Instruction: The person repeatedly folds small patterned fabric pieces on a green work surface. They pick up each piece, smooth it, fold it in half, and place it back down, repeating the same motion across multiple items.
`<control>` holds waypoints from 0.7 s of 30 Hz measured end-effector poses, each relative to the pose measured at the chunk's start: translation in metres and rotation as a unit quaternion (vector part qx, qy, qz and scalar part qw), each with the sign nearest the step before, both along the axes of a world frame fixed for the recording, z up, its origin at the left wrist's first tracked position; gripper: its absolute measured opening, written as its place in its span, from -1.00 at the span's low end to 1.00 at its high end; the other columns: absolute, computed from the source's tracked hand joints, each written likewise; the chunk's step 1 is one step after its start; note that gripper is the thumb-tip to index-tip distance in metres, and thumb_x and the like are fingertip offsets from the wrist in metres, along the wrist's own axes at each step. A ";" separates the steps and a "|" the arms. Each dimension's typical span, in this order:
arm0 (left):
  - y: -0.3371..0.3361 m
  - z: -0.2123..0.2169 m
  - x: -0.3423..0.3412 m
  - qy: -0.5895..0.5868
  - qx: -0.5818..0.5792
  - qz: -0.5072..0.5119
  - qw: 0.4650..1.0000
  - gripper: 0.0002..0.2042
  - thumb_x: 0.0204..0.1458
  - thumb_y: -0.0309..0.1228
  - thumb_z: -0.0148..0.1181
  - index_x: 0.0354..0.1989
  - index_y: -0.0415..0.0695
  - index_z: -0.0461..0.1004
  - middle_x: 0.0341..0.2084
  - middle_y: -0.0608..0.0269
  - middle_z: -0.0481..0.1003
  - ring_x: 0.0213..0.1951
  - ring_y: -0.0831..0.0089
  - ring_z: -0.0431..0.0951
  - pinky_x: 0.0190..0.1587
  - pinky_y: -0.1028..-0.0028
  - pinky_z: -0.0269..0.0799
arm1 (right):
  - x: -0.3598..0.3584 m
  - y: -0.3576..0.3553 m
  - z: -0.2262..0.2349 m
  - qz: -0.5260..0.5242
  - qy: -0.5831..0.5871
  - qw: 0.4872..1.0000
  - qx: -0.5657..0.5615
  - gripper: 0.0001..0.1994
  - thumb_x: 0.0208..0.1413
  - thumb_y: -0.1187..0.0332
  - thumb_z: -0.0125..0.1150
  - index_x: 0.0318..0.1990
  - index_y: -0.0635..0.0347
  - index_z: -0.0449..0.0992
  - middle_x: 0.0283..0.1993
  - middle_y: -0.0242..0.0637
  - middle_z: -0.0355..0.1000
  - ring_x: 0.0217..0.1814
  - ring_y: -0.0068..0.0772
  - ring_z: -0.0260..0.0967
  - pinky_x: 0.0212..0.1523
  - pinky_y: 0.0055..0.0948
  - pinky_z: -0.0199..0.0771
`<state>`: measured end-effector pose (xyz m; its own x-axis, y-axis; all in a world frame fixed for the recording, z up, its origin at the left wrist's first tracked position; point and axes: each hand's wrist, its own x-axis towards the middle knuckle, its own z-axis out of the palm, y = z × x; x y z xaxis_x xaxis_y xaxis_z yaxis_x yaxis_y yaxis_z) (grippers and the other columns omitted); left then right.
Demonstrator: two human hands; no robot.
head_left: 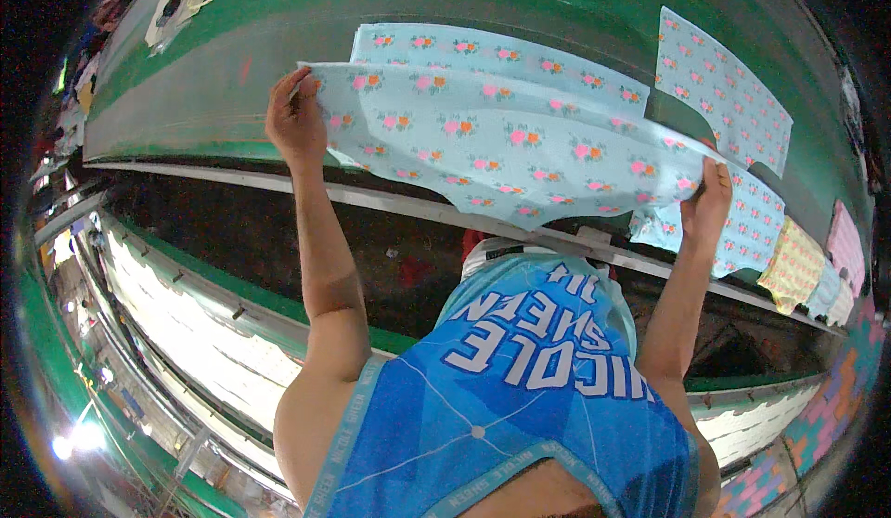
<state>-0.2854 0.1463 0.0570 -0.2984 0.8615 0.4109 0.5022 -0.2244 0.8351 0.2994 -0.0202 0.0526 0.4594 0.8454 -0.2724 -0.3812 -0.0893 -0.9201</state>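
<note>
blue sleeveless shirt [520, 379] nearest; left hand [295, 121], right hand [707, 204] fingers pinched on floral fabric piece [501, 147] above green table [278, 45].

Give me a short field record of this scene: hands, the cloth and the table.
Left hand: pinches the left end of a light blue floral cut cloth piece
Right hand: grips its right end
Cloth piece: spread between both hands above the table
Surface: long green table
Beneath: second matching floral piece lying flat

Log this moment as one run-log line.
left hand: grips floral fabric piece corner | right hand: grips opposite edge | piece: held spread over green table
</note>
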 end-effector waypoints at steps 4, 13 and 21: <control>0.057 -0.057 -0.021 0.183 0.055 -0.090 0.977 -0.80 0.23 -0.53 0.35 0.01 -0.16 0.67 -0.04 0.10 0.64 -0.15 0.34 0.69 -0.11 0.42 0.61 | -0.036 0.043 -0.021 -0.063 -0.046 0.995 -0.069 -0.79 0.40 0.30 0.27 0.02 0.23 0.63 -0.10 -0.43 0.59 -0.13 -0.66 0.47 -0.18 -0.54 0.52; 0.110 -0.138 -0.012 0.297 -0.001 -0.110 0.948 -0.67 0.25 -0.39 0.33 0.18 -0.01 0.59 0.12 0.09 0.59 0.04 0.04 0.67 -0.01 0.19 0.65 | -0.037 0.081 -0.115 -0.051 -0.249 0.949 -0.185 -0.60 0.45 0.04 0.19 -0.10 0.27 0.63 -0.21 -0.42 0.51 -0.15 -0.59 0.30 -0.08 -0.43 0.34; 0.106 -0.126 -0.014 0.320 -0.052 -0.127 0.937 -0.66 0.28 -0.37 0.29 0.22 0.02 0.57 0.19 0.16 0.57 0.06 0.05 0.67 -0.03 0.20 0.67 | -0.036 0.091 -0.109 -0.008 -0.460 0.845 -0.273 -0.50 0.42 -0.09 0.13 -0.21 0.25 0.61 -0.38 -0.16 0.51 -0.33 -0.26 0.37 -0.22 -0.20 0.40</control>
